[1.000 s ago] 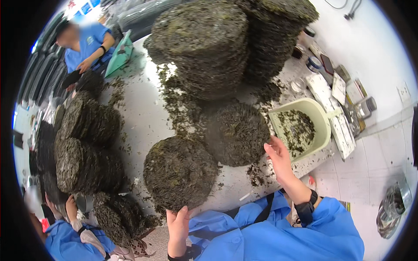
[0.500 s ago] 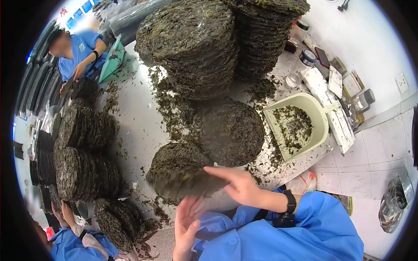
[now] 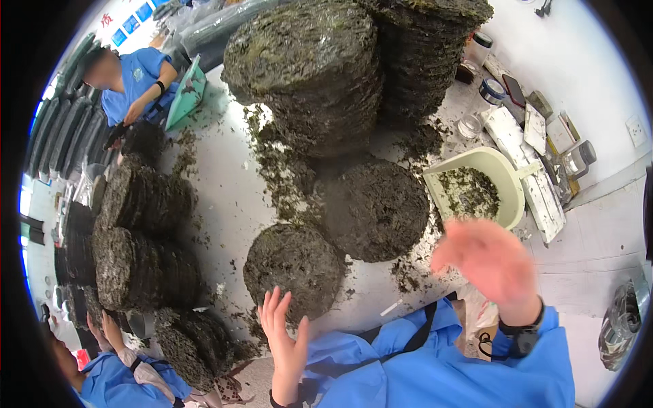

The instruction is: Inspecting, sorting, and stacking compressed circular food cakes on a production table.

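A round, dark cake of dried seaweed (image 3: 292,262) lies flat on the table before me. My left hand (image 3: 282,331) is open at its near edge, fingers spread, the tips touching or just over the rim. Beyond it to the right lies a larger round seaweed cake (image 3: 374,207). My right hand (image 3: 488,262) is raised over the table's near right side, close to a cream dustpan (image 3: 513,204) holding seaweed scraps. Motion smears its fingers, and no object shows in it.
Tall seaweed stacks (image 3: 306,88) stand at the back. More stacked cakes (image 3: 143,265) line the left, where two co-workers in blue sit. A green dustpan (image 3: 187,95) is by the farther one. Jars (image 3: 491,90), a phone (image 3: 513,90) and white blocks (image 3: 517,163) edge the right.
The near cake's blurred, lifted sheet now lies flat. My right hand has moved off it, to the right toward the cream dustpan. My left hand has shifted slightly up to the cake's edge.
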`<state>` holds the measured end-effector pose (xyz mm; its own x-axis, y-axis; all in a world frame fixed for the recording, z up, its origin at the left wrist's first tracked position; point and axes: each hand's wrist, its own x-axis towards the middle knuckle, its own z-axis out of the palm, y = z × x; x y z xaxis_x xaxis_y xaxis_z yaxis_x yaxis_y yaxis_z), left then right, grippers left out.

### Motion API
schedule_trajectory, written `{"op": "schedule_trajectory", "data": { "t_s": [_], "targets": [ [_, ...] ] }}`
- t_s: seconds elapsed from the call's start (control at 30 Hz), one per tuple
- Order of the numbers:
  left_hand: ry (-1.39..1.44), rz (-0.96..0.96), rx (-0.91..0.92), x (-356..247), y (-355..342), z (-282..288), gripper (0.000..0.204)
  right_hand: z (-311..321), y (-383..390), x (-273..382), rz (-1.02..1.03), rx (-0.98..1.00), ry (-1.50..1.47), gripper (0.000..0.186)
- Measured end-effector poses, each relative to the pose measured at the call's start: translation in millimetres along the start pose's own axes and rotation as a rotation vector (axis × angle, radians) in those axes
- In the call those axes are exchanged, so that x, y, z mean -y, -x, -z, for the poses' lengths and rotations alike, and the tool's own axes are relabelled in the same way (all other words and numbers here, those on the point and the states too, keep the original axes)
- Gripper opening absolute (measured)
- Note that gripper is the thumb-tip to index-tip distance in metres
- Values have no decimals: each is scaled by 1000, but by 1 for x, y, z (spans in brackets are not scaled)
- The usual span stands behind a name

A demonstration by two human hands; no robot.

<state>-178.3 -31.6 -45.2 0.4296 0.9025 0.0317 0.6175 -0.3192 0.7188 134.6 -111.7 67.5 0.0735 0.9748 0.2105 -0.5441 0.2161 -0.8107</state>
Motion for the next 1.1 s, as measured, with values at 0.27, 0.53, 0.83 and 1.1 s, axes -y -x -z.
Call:
{"op": "schedule_trajectory", "data": {
  "t_s": [0.27, 0.53, 0.83, 1.1],
  "targets": [
    [-204, 109, -19, 15, 16, -2, 56, -43, -37, 31, -56, 985, -225, 88],
    [648, 413, -219, 36, 16, -4, 70, -40, -45, 2, -147, 1230, -499, 70],
    [949, 557, -358, 71, 32, -18, 80, -39, -51, -11, 157, 838, -522, 94],
    [1326, 749, -432, 50, 40, -41, 78, -36, -29, -134, 34, 598, 1517, 80]
  ]
}}
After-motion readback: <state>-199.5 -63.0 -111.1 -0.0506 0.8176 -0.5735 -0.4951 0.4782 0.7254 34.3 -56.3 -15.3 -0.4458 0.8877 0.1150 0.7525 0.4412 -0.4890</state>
